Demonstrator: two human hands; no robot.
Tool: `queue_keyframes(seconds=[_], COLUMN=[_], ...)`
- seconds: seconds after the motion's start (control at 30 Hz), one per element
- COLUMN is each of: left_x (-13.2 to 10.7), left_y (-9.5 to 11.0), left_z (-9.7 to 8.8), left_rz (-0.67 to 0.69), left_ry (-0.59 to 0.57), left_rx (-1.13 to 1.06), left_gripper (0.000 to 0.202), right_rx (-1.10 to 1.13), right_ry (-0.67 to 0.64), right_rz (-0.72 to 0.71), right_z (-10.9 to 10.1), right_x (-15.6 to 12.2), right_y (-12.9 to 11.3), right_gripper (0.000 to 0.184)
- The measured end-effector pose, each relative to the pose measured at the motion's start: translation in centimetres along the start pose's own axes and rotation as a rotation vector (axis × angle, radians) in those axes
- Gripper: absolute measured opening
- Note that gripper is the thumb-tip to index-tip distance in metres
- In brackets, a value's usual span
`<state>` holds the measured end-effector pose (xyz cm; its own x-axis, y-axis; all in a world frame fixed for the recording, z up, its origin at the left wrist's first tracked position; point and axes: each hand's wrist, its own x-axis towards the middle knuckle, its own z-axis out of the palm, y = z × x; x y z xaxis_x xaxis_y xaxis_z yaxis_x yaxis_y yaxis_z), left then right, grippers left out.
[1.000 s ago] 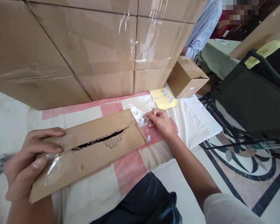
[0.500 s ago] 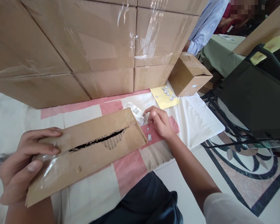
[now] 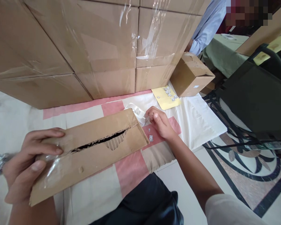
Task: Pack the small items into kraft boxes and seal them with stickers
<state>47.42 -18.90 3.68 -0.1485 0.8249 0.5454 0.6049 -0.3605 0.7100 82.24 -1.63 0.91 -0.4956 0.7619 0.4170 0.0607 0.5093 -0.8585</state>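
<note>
My left hand (image 3: 34, 159) grips the left end of a cardboard box (image 3: 100, 125), fingers laid over its face and thumb pressed on the near side. The box is tilted towards me and has a ragged dark gap along its middle seam, with clear tape at the left end. Beyond its far right corner lies a white object that looks like a tape dispenser (image 3: 137, 113), partly hidden by the box. My right hand (image 3: 159, 122) is at the dispenser's right end, fingers curled and pinched together. What sits between those fingertips is too small to make out.
Large taped cartons (image 3: 107, 47) stand stacked behind. Small stickers lie on a yellow sheet (image 3: 166, 101), beside another cardboard box (image 3: 192, 75). A person's blue sleeve (image 3: 206, 28) shows behind it. A dark chair (image 3: 259, 90) stands at right. A checked cloth (image 3: 131, 168) covers the work surface.
The view has shifted slightly, moving everything a little to the right. My left hand keeps its grip on the box, and my right hand's fingers look drawn in slightly closer.
</note>
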Motion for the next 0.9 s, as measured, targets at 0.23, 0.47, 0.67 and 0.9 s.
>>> queue_keyframes(seconds=[0.23,0.47,0.67,0.9], left_x=[0.2,0.2,0.0,0.0], left_y=[0.6,0.6,0.9,0.6], left_z=[0.3,0.3,0.6,0.4], left_rz=[0.004,-0.006,-0.026,-0.043], left_ry=[-0.006,-0.008,0.022,0.02], left_rx=[-0.124,-0.1,-0.125,-0.134], left_gripper=[0.017,0.018,0.018,0.017], right_rx=[0.244,0.377,0.375,0.424], right_ry=[0.251,0.237,0.286,0.26], right_rz=[0.322,0.47,0.479,0.509], right_z=[0.0,0.3,1.1,1.6], right_x=[0.3,0.3,0.1,0.1], right_y=[0.3,0.1,0.1,0.5], right_gripper=[0.045,0.057,0.061,0.059])
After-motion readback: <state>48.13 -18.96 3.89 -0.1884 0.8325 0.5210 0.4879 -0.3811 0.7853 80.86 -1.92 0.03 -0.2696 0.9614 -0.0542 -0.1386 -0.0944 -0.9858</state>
